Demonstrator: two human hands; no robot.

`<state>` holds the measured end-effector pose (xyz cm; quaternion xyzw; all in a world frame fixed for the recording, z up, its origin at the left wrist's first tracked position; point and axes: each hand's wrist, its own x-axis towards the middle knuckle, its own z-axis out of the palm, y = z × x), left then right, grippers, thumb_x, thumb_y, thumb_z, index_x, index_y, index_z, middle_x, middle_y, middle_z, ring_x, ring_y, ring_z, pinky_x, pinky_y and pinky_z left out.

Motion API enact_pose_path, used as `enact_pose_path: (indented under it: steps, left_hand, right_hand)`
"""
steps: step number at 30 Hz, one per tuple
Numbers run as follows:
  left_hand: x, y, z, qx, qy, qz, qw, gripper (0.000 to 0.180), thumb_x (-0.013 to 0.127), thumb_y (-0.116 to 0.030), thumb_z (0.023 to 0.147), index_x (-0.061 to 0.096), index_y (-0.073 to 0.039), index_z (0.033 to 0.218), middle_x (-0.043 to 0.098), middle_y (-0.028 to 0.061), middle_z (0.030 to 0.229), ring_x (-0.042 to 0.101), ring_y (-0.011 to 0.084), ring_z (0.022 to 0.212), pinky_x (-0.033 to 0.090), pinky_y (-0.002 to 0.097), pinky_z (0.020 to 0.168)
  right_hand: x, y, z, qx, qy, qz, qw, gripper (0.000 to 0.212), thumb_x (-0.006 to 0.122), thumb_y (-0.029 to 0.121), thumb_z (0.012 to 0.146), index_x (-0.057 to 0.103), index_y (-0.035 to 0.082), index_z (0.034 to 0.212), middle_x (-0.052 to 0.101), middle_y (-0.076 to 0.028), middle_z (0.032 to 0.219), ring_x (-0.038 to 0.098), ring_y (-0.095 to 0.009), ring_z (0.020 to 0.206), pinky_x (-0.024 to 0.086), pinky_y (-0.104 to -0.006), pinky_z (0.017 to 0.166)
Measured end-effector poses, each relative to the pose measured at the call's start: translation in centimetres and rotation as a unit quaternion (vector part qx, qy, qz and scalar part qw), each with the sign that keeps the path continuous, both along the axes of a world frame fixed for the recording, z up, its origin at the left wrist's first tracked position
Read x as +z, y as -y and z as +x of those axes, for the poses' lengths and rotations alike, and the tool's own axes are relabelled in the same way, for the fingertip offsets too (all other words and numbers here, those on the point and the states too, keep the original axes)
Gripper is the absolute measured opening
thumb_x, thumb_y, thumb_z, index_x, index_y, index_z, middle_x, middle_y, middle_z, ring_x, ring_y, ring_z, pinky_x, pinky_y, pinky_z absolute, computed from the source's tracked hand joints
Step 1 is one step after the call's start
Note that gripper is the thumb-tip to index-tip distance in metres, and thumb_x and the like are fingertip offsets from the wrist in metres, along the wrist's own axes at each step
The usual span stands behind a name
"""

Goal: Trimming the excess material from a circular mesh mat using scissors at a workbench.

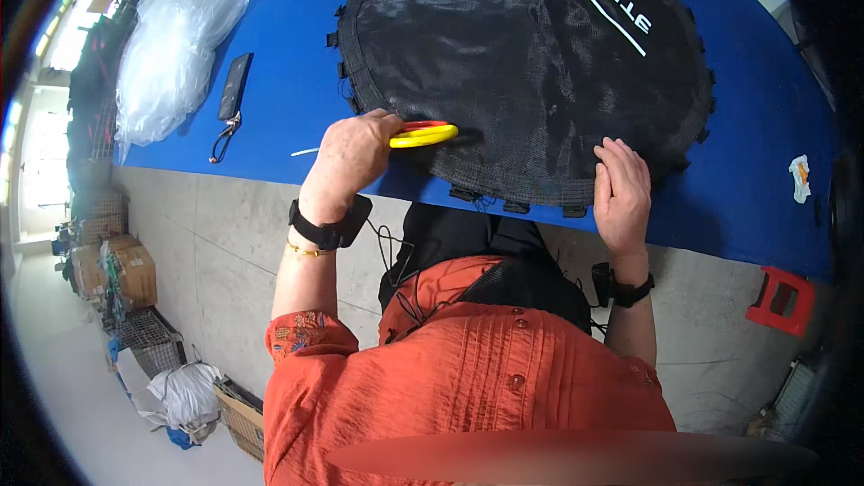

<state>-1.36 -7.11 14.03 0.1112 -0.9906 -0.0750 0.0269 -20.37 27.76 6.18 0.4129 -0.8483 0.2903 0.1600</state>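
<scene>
A round black mesh mat [504,63] with small black tabs around its rim and white lettering at its upper right lies on the blue table [297,63]. My left hand [354,151] is closed around a pair of scissors [425,135] by the mat's near-left edge. The yellow and red handles stick out to the right of that hand, and a thin pale tip shows on its left. Toward the near-right edge, my right hand [623,193] lies on the mesh with its fingers stretched out. Loose threads hang at the mat's near rim.
Clear plastic bags [175,54] are heaped at the table's left, beside a dark phone [235,87] with a cord strap. A small white wrapper [800,178] lies at the right. On the floor are a red stool [781,301] at the right and cardboard boxes [135,274] at the left.
</scene>
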Motion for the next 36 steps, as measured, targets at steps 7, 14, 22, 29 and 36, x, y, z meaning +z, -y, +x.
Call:
enact_pose_path:
  steps: [7,14,22,29,36]
  left_hand:
    - [0.0,-2.2,-1.1,-0.047,0.029,0.075,0.996,0.032,0.063,0.003,0.087,0.076,-0.009,0.113,0.076,0.0108,0.107,0.074,0.0374,0.095,0.06,0.0457,0.079]
    - [-1.0,0.4,-0.9,-0.026,-0.025,-0.005,0.999,0.027,0.062,-0.003,0.09,0.077,-0.013,0.109,0.076,0.0107,0.099,0.076,0.0351,0.088,0.061,0.0452,0.075]
    - [-0.3,0.7,-0.9,-0.012,0.02,0.058,0.998,0.032,0.065,0.002,0.089,0.078,-0.012,0.115,0.077,0.0114,0.11,0.074,0.0388,0.099,0.06,0.0446,0.082]
    - [-0.3,-1.5,-1.4,-0.073,0.018,0.112,0.991,0.022,0.07,-0.004,0.085,0.076,-0.012,0.105,0.075,0.0114,0.096,0.074,0.0371,0.09,0.059,0.0474,0.076]
    - [0.2,-2.0,-2.1,-0.121,0.062,0.141,0.981,0.022,0.073,-0.005,0.087,0.073,-0.008,0.109,0.075,0.0134,0.103,0.072,0.0383,0.1,0.058,0.0449,0.081]
  right_hand:
    - [-0.1,0.1,-0.1,-0.003,-0.001,0.008,1.0,0.02,0.067,0.005,0.1,0.075,-0.001,0.118,0.074,-0.017,0.127,0.067,-0.035,0.126,0.049,-0.0494,0.113]
    - [0.2,-0.1,0.0,-0.001,-0.003,0.011,1.0,0.02,0.066,0.005,0.101,0.075,-0.001,0.117,0.074,-0.017,0.127,0.067,-0.035,0.126,0.049,-0.0494,0.114]
    - [0.2,0.0,0.0,0.002,0.002,0.001,1.0,0.02,0.066,0.004,0.1,0.075,0.0,0.117,0.074,-0.017,0.127,0.067,-0.035,0.126,0.048,-0.0493,0.114]
    - [0.0,0.1,-0.1,0.003,-0.006,0.002,1.0,0.02,0.066,0.003,0.1,0.075,0.0,0.117,0.074,-0.017,0.127,0.068,-0.035,0.125,0.049,-0.0494,0.113]
    - [0.0,0.2,0.0,-0.001,-0.008,0.002,1.0,0.02,0.066,0.004,0.1,0.075,0.0,0.117,0.074,-0.017,0.127,0.068,-0.035,0.126,0.049,-0.0496,0.113]
